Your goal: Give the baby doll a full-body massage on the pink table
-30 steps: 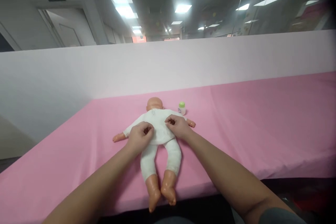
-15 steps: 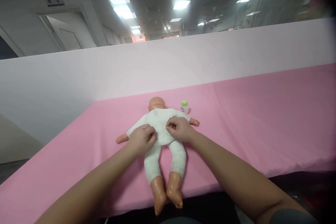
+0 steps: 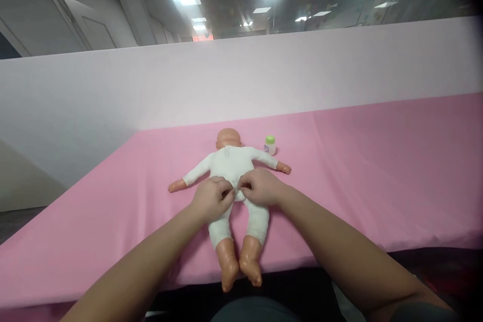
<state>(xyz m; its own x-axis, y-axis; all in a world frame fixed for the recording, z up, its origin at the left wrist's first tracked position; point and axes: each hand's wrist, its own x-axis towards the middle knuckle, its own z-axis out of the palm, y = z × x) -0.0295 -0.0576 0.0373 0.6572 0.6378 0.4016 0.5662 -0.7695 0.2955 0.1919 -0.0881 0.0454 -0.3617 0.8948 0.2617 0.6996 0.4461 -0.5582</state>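
Observation:
A baby doll (image 3: 232, 161) with a white cloth body lies stretched out on the pink table cover, its head at the far end and feet toward me. Its arms spread to both sides, and no facial features show on its head. My left hand (image 3: 214, 197) rests on the doll's lower back with curled fingers, thumb and fingertips pinched at the cloth. Close beside it, my right hand (image 3: 259, 186) is bent the same way, its fingertips near the doll's midline. The fingers hide exactly how much cloth is between them.
A small clear jar with a green lid (image 3: 269, 145) stands beyond the doll's right-side arm. The pink cover (image 3: 358, 176) spreads to both sides and ends at a front edge near me. A low white wall (image 3: 241, 83) runs behind, with a window or mirror above it.
Both hands have moved down the doll from its mid-back to its lower back and come closer together. The upper back shows more now. The view has tilted slightly downward.

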